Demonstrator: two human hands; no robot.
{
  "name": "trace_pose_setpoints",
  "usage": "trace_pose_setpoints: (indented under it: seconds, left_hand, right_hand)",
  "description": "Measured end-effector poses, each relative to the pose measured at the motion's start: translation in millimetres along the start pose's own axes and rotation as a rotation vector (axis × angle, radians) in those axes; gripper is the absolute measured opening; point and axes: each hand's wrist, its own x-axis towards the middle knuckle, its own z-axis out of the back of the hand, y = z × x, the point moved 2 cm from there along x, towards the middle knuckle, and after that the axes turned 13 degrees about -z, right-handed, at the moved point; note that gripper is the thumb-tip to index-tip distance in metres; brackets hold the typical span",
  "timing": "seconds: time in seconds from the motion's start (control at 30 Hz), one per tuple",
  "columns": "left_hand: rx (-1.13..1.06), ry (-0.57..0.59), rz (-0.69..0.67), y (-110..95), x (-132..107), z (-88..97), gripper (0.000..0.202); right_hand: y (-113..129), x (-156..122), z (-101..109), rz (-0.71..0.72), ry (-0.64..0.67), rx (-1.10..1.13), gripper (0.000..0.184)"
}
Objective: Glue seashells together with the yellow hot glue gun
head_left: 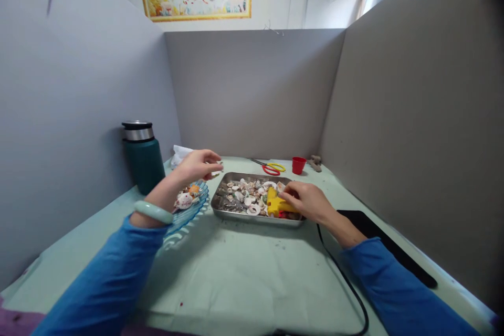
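My right hand is on a yellow hot glue gun, its fingers closed at the gun's body. The gun rests over the right part of a metal tray filled with small seashells. To the left, my left hand is raised between the tray and a blue glass plate. Its fingers are bent and apart, and I make out nothing held in them. More shells lie on that plate, partly hidden by my left forearm.
A dark green bottle stands at left, near white tissue. Scissors, a red cup and a brownish piece sit at the back. A black cord and black mat lie right. Grey partitions enclose the table.
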Motion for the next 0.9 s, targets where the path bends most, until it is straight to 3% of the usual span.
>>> trace_pose_setpoints:
  seconds: [0.07, 0.13, 0.23, 0.33, 0.43, 0.53, 0.7, 0.8, 0.9]
  left_hand:
    - [0.281, 0.051, 0.049, 11, -2, 21.0, 0.027]
    - [0.459, 0.184, 0.089, 24, -4, 28.4, 0.020]
    - [0.633, 0.326, 0.144, 45, -6, 24.3, 0.017]
    - [0.764, 0.340, 0.171, 60, -5, 18.5, 0.020]
    - [0.759, 0.347, 0.174, 66, -3, 20.0, 0.025]
    - [0.671, 0.328, 0.151, 58, 1, 29.1, 0.033]
    - [0.584, 0.237, 0.099, 20, 11, 37.4, 0.032]
    - [0.569, 0.133, 0.046, 0, 18, 29.0, 0.025]
    - [0.587, 0.208, 0.017, 0, 20, 14.2, 0.016]
  right_hand:
    - [1, -1, 0, 0.003, 0.031, -0.016, 0.025]
    - [2, -2, 0, 0.005, 0.040, -0.021, 0.025]
    - [3, -2, 1, 0.013, 0.037, -0.020, 0.024]
    - [3, -2, 0, 0.025, 0.036, -0.013, 0.024]
    - [3, -2, 0, 0.038, 0.037, -0.002, 0.024]
    - [4, -2, 2, 0.040, 0.043, -0.005, 0.024]
    - [2, -1, 7, 0.017, 0.064, -0.075, 0.026]
    - [0, -2, 7, -0.001, 0.098, -0.134, 0.032]
    - [1, -3, 5, -0.009, 0.139, -0.172, 0.034]
